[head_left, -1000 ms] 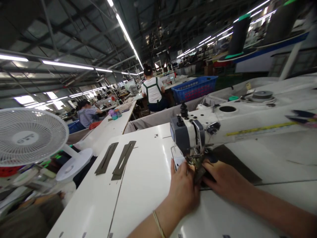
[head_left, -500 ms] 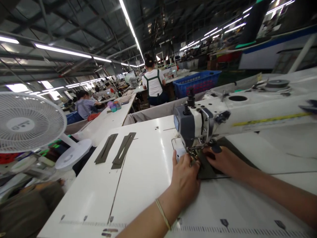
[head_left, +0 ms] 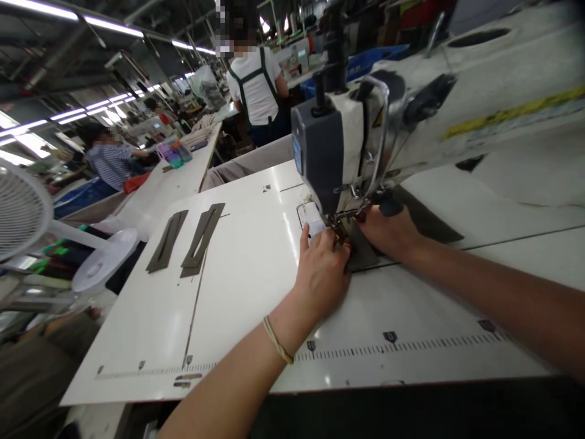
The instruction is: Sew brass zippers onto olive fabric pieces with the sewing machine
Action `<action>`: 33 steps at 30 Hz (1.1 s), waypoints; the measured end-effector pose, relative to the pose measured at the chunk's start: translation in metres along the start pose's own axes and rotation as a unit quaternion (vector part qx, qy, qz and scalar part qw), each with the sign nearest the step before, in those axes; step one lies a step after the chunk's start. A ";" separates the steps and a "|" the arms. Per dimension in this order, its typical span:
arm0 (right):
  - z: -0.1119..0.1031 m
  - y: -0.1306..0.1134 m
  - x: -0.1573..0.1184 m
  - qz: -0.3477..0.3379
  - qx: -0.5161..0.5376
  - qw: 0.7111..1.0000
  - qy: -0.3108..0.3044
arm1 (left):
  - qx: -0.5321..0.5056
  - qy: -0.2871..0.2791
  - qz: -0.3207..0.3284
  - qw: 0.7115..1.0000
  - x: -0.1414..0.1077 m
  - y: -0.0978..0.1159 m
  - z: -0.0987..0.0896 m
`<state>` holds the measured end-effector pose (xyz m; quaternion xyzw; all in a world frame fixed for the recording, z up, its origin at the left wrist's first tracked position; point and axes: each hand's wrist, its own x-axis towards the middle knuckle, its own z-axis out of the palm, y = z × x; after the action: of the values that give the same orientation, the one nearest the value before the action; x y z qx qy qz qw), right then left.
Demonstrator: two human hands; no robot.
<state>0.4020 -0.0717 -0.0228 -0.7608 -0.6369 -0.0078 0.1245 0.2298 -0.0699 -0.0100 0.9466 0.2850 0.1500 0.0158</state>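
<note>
A dark olive fabric piece (head_left: 363,255) lies under the needle area of a white and grey sewing machine (head_left: 322,152). My left hand (head_left: 323,268) rests on the plate left of the needle, fingers bent and close together at the fabric's edge; its fingertips are partly hidden. Right of the needle, my right hand (head_left: 388,228) presses on the same fabric, its fingertips tucked behind the presser area and closed on the cloth. More of the fabric shows behind the right wrist. Two small stacks of olive strips, one (head_left: 167,241) beside the other (head_left: 202,239), lie on the left of the table.
The white table (head_left: 247,292) has a printed ruler along its front edge. A white fan (head_left: 105,259) stands at the left. People sit at other machines beyond, one in a white shirt (head_left: 260,85). A blue basket (head_left: 375,61) is behind the machine head.
The view has tilted down and moved nearer the machine, so the table's front edge now shows. Both hands remain at the needle area on the fabric.
</note>
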 end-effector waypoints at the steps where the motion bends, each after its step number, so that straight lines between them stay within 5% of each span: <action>1: 0.001 0.001 0.001 -0.001 0.003 1.000 0.007 | 0.000 0.001 0.001 1.000 0.000 0.000 0.000; 7: -0.002 0.005 -0.030 -0.122 0.068 0.987 0.075 | -0.079 0.015 0.003 0.997 -0.011 -0.006 0.000; 13: 0.003 0.011 -0.076 -0.382 0.098 0.898 0.193 | -0.177 0.093 0.012 0.980 -0.020 -0.010 0.003; 33: -0.001 -0.001 -0.063 -0.370 0.066 0.905 0.198 | -0.072 0.119 0.070 0.988 -0.007 -0.009 0.003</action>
<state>0.3894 -0.1324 -0.0319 -0.4436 -0.8339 -0.1614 0.2859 0.2198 -0.0659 -0.0155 0.9360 0.2065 0.2824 0.0393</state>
